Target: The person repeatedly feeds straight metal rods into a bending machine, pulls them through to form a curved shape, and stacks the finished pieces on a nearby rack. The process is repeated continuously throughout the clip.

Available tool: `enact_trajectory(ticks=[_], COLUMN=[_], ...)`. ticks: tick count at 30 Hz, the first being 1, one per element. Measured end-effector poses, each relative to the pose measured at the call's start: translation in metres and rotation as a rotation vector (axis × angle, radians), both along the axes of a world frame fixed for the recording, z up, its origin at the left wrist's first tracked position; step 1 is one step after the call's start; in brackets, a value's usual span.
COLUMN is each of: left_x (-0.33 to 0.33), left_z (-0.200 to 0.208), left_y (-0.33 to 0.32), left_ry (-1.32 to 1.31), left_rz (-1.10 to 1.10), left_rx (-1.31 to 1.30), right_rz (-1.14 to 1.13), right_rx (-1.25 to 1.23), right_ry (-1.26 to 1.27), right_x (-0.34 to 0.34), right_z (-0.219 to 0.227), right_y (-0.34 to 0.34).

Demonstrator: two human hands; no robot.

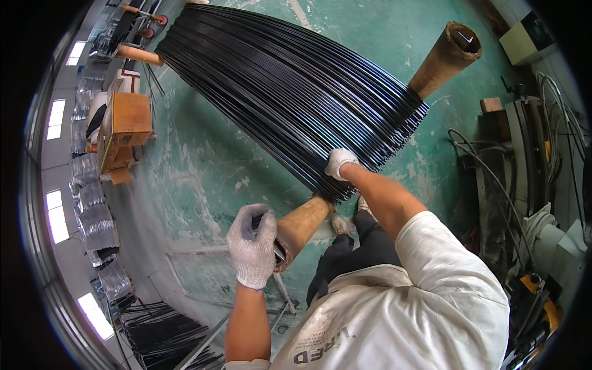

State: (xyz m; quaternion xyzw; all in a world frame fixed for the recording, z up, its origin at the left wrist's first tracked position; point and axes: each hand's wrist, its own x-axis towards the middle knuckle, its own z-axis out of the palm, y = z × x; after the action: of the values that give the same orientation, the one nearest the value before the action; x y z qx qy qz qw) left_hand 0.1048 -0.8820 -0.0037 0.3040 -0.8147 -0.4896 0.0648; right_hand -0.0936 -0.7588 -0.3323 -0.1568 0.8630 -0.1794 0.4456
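My right hand [341, 164], in a white knit glove, is at the near end of a wide layer of long, thin black bars [277, 86]. Its fingers curl down onto the bars near their ends, and the fingertips are hidden. My left hand [251, 246], in a similar glove with a grey palm, is raised beside the near brown cardboard tube [304, 229]. Its fingers are loosely bent with the thumb apart, and nothing shows in them. The bars reach away to the far left, side by side, resting across the tubes.
Another brown tube [445, 58] sticks out at the right beyond the bars, and an orange-brown one [139, 55] at the far left. Cardboard boxes [131, 117] stand at left. Machinery with cables [524, 148] lines the right. Dark strips [166, 333] lie at lower left beside a metal frame [283, 293].
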Motion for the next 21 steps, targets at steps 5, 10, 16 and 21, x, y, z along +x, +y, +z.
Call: enact_trajectory(ticks=[5, 10, 16, 21], left_x=[-0.001, 0.001, 0.005, 0.041], left_z=[0.004, 0.007, 0.01, 0.024], left_y=[0.004, 0.009, 0.023, 0.08], left_ry=[-0.009, -0.006, 0.243, 0.591], left_rz=[0.0, -0.03, -0.21, -0.54], left_rx=[-0.058, -0.195, -0.721, -0.684], right_rz=[0.017, -0.015, -0.141, -0.253], right_rx=[-0.009, -0.039, -0.157, -0.021], right_ry=[-0.051, -0.019, 0.027, 0.012], right_x=[-0.02, -0.028, -0.002, 0.064], right_z=[-0.006, -0.001, -0.009, 0.059], right_y=[0.02, 0.033, 0.069, 0.163])
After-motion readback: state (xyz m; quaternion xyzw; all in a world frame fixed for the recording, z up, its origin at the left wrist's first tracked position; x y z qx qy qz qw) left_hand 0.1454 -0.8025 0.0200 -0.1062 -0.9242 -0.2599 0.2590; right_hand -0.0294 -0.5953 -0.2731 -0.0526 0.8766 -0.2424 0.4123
